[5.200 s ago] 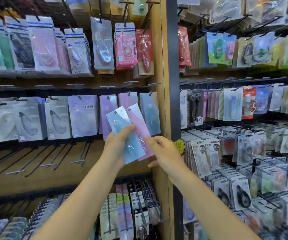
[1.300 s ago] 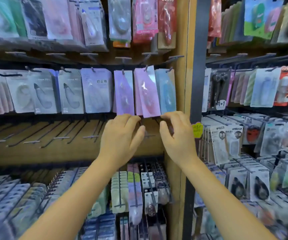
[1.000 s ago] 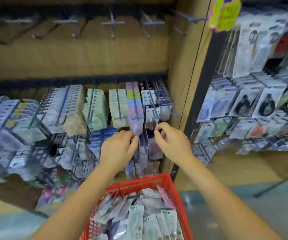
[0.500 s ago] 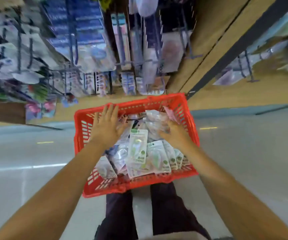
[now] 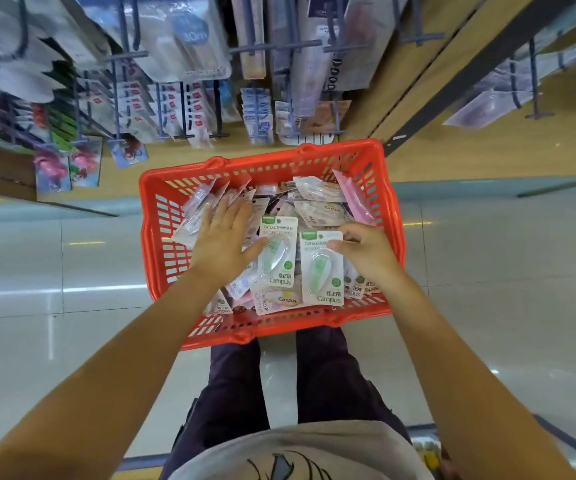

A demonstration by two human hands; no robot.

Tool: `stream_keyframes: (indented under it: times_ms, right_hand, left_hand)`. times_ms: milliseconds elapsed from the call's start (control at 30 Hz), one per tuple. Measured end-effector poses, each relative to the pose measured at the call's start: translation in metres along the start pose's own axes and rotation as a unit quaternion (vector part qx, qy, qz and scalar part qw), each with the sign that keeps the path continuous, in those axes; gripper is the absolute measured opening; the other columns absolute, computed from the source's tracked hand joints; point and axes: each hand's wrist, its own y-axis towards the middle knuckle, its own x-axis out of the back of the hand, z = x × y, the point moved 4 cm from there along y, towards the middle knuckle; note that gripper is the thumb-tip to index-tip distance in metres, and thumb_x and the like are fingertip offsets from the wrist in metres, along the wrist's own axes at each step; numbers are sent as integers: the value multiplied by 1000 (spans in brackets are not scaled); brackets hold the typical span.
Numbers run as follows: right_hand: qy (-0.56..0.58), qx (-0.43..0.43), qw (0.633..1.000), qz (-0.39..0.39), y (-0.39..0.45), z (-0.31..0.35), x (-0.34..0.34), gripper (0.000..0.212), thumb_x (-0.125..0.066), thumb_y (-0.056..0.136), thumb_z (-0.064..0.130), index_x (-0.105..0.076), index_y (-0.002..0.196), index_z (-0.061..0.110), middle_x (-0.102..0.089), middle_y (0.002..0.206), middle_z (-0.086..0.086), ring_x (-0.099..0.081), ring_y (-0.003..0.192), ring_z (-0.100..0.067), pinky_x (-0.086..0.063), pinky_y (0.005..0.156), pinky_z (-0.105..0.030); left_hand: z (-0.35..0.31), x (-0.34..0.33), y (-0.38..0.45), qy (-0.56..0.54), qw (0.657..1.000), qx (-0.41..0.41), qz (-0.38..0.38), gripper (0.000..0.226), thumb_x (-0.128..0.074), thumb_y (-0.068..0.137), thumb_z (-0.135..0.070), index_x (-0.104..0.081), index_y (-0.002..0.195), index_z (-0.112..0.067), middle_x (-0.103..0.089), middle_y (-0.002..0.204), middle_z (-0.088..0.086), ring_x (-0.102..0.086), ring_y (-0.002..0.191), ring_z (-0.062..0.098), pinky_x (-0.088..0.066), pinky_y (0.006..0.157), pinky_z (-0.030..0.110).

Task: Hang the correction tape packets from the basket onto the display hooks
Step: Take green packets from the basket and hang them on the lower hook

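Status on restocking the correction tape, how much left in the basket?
Done: nothing visible now confirms hung packets. In hand: the right hand pinches the top of a green-and-white Campus correction tape packet inside the red plastic basket; the left hand rests flat on the pile beside a second green Campus packet. Left: the basket holds a heap of mixed packets, so most of the hanging remains.
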Motion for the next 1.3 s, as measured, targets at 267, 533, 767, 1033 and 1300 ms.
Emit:
stream_keyframes:
  times_ms: [267, 533, 767, 1033, 1300]
  right_hand:
    - [43, -23, 999, 2, 5, -11, 6, 40, -75, 90, 17, -65, 128, 18, -65, 115, 12, -60, 92, 5, -52, 85, -19]
    - [-5, 2, 1000, -13, 4, -16, -8, 33, -75, 84, 3, -69, 115, 11, -65, 111, 5, -61, 107, -10, -47, 91, -14]
    - [193, -53, 980, -5, 0, -19, 12, 20, -73, 87, 3, -76, 92, 23, -77, 90, 9, -73, 84, -11, -58, 74, -22]
    - [317, -64, 945, 42, -2, -8, -3, 22, -71, 89, 3, -71, 111, 5, -74, 113, -18, -72, 102, -36, -58, 89, -46]
    - [345, -86, 934, 20, -2, 1, -31, 23, -71, 93, 11, -67, 113, 0, -75, 102, -8, -73, 96, -25, -60, 82, -37]
  left_hand:
    - [-34, -35, 1, -52, 998, 16, 41, 80, -57, 96, -61, -33, 158, -16, -31, 166, 11, -13, 157, 28, -5, 127, 47]
    - [-37, -24, -2, -149, 985, 60, -68, 80, -83, 84, -35, -44, 152, -15, -57, 141, 13, -41, 139, 36, -14, 126, 52]
    - [-38, -22, 1, -293, 948, 117, -40, 39, -82, 86, -22, -71, 122, -14, -66, 117, 12, -63, 103, 25, -45, 79, 31]
    - [-47, -5, -17, -612, 764, 146, 140, 40, -71, 94, -39, -66, 131, -26, -73, 126, -10, -69, 117, 10, -51, 102, 35]
    - [-39, -23, -16, -592, 777, 162, 140, 94, -97, 57, -47, -54, 139, -26, -74, 126, -8, -71, 115, 17, -54, 103, 50]
